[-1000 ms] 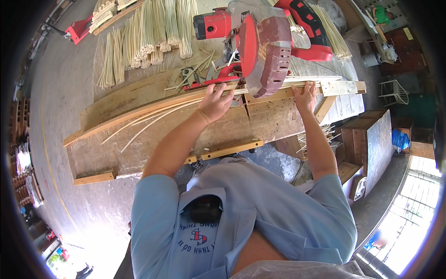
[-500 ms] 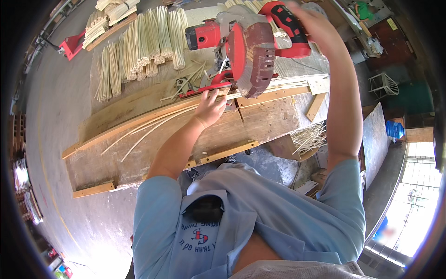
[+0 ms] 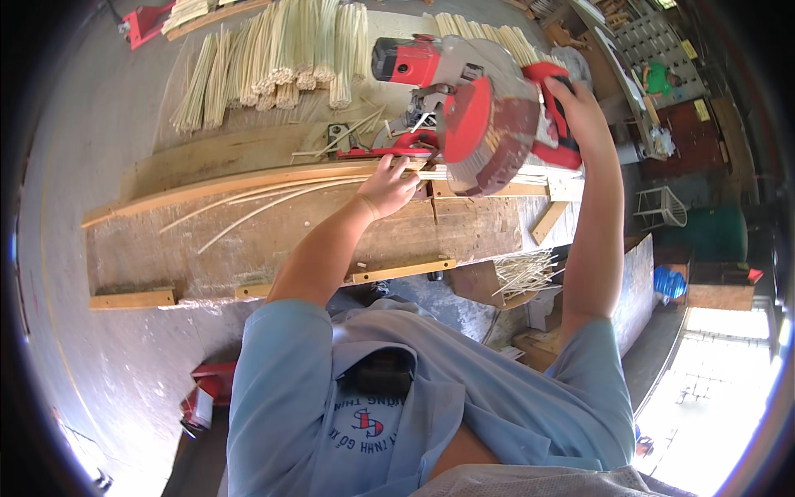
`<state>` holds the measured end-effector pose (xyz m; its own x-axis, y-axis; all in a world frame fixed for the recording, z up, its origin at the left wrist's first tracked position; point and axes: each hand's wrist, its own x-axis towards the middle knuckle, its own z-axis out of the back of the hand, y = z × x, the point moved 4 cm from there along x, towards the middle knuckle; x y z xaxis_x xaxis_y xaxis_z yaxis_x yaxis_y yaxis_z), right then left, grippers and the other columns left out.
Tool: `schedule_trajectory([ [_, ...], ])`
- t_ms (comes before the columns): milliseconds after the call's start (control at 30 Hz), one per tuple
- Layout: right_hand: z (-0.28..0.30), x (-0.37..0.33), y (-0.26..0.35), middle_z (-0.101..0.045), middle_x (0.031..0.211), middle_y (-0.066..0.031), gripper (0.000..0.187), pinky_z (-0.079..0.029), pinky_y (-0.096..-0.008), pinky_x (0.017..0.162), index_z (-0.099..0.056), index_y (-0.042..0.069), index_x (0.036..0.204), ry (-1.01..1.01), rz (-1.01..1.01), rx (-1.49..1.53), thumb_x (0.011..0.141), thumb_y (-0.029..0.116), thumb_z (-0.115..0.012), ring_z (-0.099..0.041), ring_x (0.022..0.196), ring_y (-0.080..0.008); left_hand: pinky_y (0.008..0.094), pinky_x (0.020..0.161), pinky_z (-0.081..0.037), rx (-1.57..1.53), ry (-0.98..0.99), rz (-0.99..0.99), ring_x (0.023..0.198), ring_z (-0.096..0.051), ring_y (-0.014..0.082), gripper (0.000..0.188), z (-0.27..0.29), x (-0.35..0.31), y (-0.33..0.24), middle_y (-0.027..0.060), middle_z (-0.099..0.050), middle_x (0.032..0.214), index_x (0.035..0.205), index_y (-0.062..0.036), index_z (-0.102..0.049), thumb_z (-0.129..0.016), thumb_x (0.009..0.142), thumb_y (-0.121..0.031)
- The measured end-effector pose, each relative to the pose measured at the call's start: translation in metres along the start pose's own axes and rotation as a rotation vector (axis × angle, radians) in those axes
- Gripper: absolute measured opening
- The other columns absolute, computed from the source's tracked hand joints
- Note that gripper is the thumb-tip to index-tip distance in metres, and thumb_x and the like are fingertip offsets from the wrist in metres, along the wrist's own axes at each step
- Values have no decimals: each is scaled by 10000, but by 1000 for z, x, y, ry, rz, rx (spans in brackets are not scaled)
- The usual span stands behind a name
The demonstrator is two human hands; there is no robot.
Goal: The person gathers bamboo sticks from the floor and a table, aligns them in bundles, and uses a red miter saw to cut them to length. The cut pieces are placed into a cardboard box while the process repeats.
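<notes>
A red and grey miter saw [image 3: 484,137] stands over the workbench, its round guard and blade down at the pale rods. My right hand [image 3: 580,108] is closed around the black and red saw handle [image 3: 556,116]. Just left of the blade, my left hand [image 3: 391,186] holds several thin, pale rods [image 3: 319,187] against the wooden fence [image 3: 224,186]. Its fingertips reach over the rods, close to the red saw base [image 3: 397,147]. The rods' left ends fan out over the bench; right of the saw they run along the fence. The blade's contact with them is hidden by the guard.
Bundles of pale rods [image 3: 281,54] lie beyond the fence, with loose offcuts [image 3: 364,124] near the saw base. A box of short offcuts [image 3: 526,273] sits below the bench's front edge. Wooden strips [image 3: 403,270] line that edge. A white stool [image 3: 661,207] stands at right.
My right hand has brought the saw head down toward the rods. My left hand stays on the rods beside the blade. The whole view has shifted a little.
</notes>
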<state>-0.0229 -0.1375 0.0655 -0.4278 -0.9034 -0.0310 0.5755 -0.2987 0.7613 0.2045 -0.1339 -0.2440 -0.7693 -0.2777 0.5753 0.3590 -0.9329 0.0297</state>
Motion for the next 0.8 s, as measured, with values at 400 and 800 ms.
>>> schedule_trajectory([
  [400, -13, -62, -38, -618, 742, -67, 324, -464, -286, 474, -596, 31, 1027, -177, -3, 41, 977, 348, -638, -583, 484, -140, 582, 1018, -366, -82, -36, 35, 1208, -497, 342, 139, 4, 4, -1, -13, -606, 1035, 910, -119, -760, -668, 866, -213],
  [800, -21, -80, -58, -578, 814, -48, 313, -465, -288, 572, -591, 26, 1012, -257, 63, 15, 989, 336, -625, -553, 619, -111, 596, 1065, -352, -32, 14, 30, 1219, -506, 343, 159, 4, 4, -2, -9, -630, 1107, 878, -142, -777, -663, 818, -235],
])
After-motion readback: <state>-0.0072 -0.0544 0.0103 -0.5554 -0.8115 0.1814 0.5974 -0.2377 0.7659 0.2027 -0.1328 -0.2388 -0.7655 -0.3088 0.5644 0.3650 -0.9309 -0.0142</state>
